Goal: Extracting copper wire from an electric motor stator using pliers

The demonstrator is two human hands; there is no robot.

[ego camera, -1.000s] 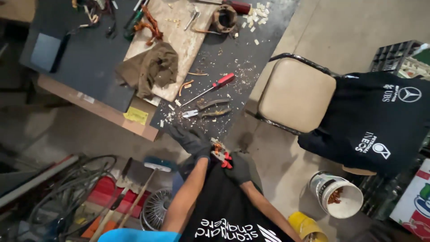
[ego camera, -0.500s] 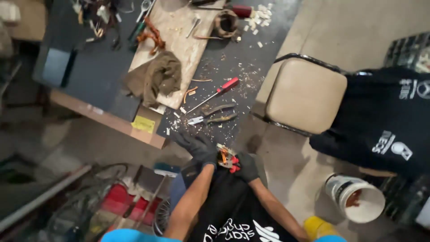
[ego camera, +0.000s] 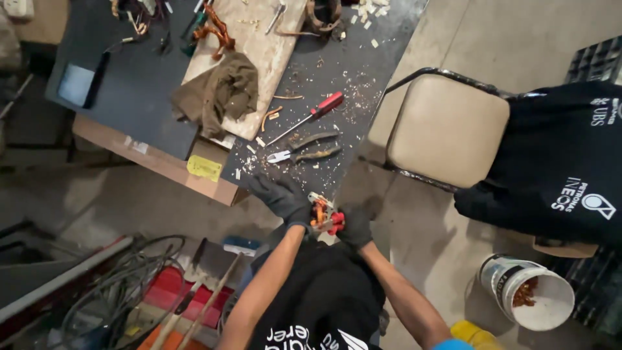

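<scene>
Head view: we have both hands gloved in black. Left hand (ego camera: 283, 198) and right hand (ego camera: 355, 225) are each closed around one small red-and-orange tool (ego camera: 322, 215), held between them just off the worktop (ego camera: 129, 97) edge. On the worktop: one red-handled screwdriver (ego camera: 308, 118), one pair of pliers (ego camera: 304, 148), one brown rag (ego camera: 217, 91). One chair (ego camera: 447, 129) and one white bucket (ego camera: 528, 291) stand to the right.
</scene>
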